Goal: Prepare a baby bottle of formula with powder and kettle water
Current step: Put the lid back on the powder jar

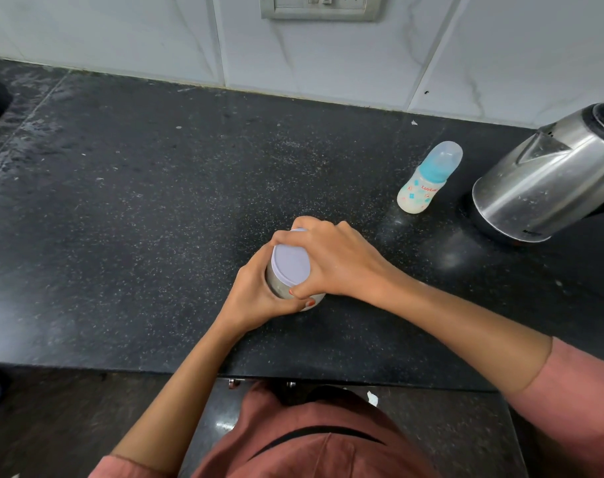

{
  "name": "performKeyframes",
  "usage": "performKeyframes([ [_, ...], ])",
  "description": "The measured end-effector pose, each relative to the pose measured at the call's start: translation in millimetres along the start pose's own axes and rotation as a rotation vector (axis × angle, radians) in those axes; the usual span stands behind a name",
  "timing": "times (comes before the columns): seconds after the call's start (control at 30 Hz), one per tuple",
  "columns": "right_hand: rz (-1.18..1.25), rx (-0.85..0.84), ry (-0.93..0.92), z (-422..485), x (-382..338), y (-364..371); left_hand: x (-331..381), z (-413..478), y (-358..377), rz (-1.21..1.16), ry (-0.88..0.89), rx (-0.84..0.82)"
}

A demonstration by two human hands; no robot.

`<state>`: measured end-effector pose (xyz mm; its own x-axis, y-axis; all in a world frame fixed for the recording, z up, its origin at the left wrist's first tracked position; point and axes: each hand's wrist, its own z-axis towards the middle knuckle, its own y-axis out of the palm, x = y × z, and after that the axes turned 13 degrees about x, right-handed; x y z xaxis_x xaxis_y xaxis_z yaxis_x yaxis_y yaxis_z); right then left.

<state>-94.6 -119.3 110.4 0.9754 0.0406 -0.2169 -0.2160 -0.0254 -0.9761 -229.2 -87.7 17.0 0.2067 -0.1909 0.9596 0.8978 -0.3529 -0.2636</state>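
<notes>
A black speckled countertop carries a steel kettle at the far right; the small print on its base is unreadable. Near the front edge, the right hand curls over the lilac lid of the powder jar while the left hand wraps its body. The capped baby bottle, with red lettering that starts "LuvLa", stands just left of the kettle.

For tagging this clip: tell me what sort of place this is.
Most likely a home kitchen: a dark stone countertop runs along a tiled wall with a socket, and a steel kettle stands beside a baby bottle.
</notes>
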Motion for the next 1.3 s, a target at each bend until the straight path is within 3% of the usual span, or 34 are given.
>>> performKeyframes([
  [0.43, 0.060, 0.154, 0.194, -9, -15, 12, 2, -3, 2, -0.018, -0.002, 0.027],
  [0.57, 0.212, 0.118, 0.203, -22, -3, 11, 1, -3, 1, -0.039, -0.001, 0.004],
  [0.73, 0.583, 0.157, 0.286, -42, 18, 17, -6, -1, -1, -0.058, -0.014, -0.074],
  [0.9, 0.855, 0.166, 0.430, -49, 36, 47, -10, 1, -4, -0.044, 0.014, -0.144],
  [1.3, 1.046, 0.246, 0.445, -46, 46, 88, -23, 5, -7, -0.010, -0.062, -0.105],
])
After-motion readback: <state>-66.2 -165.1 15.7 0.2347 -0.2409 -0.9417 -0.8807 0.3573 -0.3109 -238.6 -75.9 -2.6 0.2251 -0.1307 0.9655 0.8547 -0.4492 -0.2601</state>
